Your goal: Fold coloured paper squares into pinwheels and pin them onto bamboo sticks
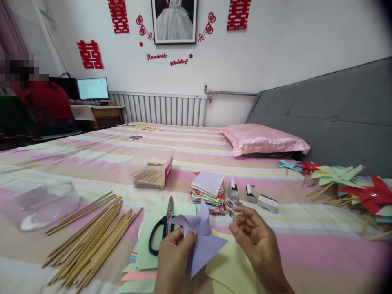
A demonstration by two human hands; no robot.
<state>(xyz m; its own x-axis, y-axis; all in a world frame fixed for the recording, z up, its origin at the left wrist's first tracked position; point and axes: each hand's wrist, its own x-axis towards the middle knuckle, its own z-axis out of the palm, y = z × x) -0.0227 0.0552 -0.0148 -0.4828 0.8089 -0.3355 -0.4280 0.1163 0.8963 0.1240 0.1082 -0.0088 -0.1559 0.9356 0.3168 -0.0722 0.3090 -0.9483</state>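
My left hand (175, 256) pinches a partly folded lilac paper pinwheel (202, 241) at its middle, just above the bed. My right hand (254, 239) hovers to its right with the fingertips pinched on something small I cannot make out, close to a scatter of small metal pins (230, 204). Black-handled scissors (162, 228) lie on pale green paper (153, 241) right behind the left hand. A stack of coloured paper squares (207, 191) sits beyond the pinwheel.
Several bamboo sticks (92, 241) lie loose at left beside a clear plastic lid (43, 204). A clear box of sticks (151, 170) stands mid-bed. Small staple boxes (251, 196) sit by the stack. Finished pinwheels (346, 185) pile at right. A pink pillow (263, 139) lies behind. A person in red (43, 104) sits far left.
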